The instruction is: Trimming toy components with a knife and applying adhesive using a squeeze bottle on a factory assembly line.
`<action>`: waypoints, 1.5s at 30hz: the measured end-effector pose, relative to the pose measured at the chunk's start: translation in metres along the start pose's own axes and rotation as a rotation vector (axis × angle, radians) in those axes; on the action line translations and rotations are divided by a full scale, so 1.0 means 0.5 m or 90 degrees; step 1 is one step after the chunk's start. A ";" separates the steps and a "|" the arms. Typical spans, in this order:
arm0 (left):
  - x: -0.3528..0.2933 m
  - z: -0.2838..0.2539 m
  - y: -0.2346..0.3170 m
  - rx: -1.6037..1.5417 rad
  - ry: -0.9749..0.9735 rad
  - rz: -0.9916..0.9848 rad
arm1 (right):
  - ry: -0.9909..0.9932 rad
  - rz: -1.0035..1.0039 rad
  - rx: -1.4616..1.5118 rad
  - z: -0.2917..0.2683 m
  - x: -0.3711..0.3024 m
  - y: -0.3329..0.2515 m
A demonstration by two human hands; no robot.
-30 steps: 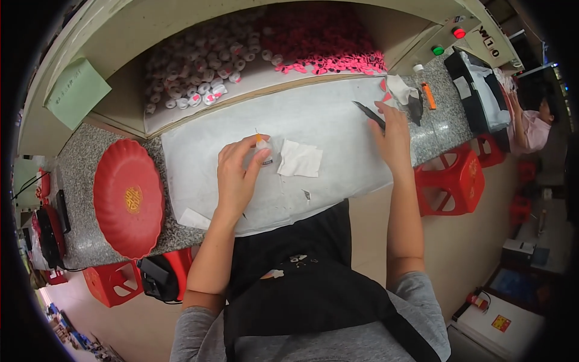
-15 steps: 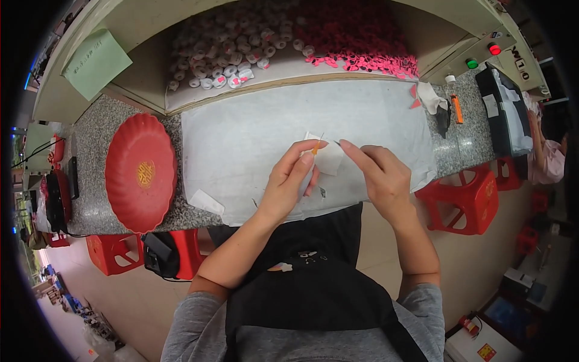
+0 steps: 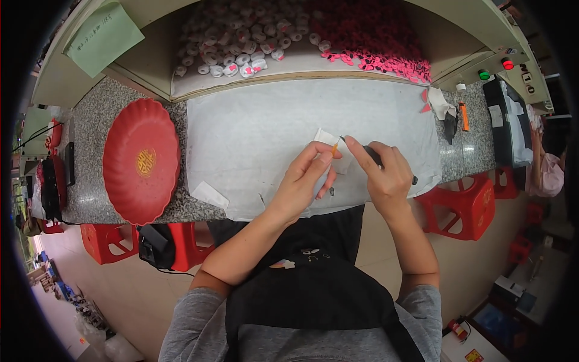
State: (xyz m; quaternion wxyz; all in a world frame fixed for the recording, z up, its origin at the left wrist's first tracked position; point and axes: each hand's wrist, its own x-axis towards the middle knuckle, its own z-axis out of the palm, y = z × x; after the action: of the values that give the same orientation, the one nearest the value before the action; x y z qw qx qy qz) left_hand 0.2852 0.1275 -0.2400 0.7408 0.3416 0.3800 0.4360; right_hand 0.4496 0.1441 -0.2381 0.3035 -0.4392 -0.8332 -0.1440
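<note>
Over the middle of a white sheet (image 3: 253, 120) my left hand (image 3: 303, 180) is closed, with thumb and forefinger pinching a small orange piece (image 3: 335, 148). A small white piece (image 3: 326, 136) shows just beyond those fingertips; whether the hand also grips it, I cannot tell. My right hand (image 3: 388, 177) is wrapped round a slim tool with a black handle (image 3: 374, 155), its forefinger stretched along it. The tool's dark tip points left and comes close to the orange piece; whether they touch is too small to tell. The kind of tool is partly hidden by my fingers.
A red scalloped tray (image 3: 120, 181) stands at the left, near a white slip (image 3: 209, 195). White rings (image 3: 229, 69) and pink pieces (image 3: 386, 63) fill the shelf ahead. An orange stick (image 3: 464, 116) and a black box (image 3: 503, 130) lie right. Red stools (image 3: 473, 208) stand below.
The view has shifted slightly. My right hand's tool tip has come closer to the orange piece at my left fingertips, and more of the black handle shows now.
</note>
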 end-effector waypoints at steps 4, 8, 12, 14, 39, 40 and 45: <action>0.008 0.001 0.009 0.003 -0.019 -0.029 | -0.003 0.008 -0.025 0.005 -0.002 -0.001; -0.003 -0.005 0.017 -0.067 -0.108 -0.145 | -0.006 0.100 -0.085 -0.009 -0.002 0.047; -0.001 0.004 -0.008 -0.090 -0.132 -0.126 | -0.002 0.043 -0.025 -0.050 -0.028 0.013; 0.003 0.019 -0.015 -0.115 -0.126 -0.120 | -0.030 0.029 -0.010 -0.053 -0.049 -0.012; -0.019 0.044 -0.051 -0.069 -0.225 -0.158 | 0.000 0.096 -0.066 -0.094 -0.107 0.004; -0.018 0.042 -0.053 -0.089 -0.224 -0.158 | -0.010 0.071 -0.028 -0.097 -0.107 -0.012; -0.012 0.040 -0.049 -0.124 -0.222 -0.136 | 0.004 0.114 -0.099 -0.076 -0.105 0.017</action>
State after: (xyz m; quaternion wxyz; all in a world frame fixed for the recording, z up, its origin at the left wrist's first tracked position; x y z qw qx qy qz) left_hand 0.3100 0.1092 -0.2496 0.8665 0.2966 0.2364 0.3244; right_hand 0.4936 0.0957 -0.2421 0.2831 -0.5335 -0.7760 -0.1821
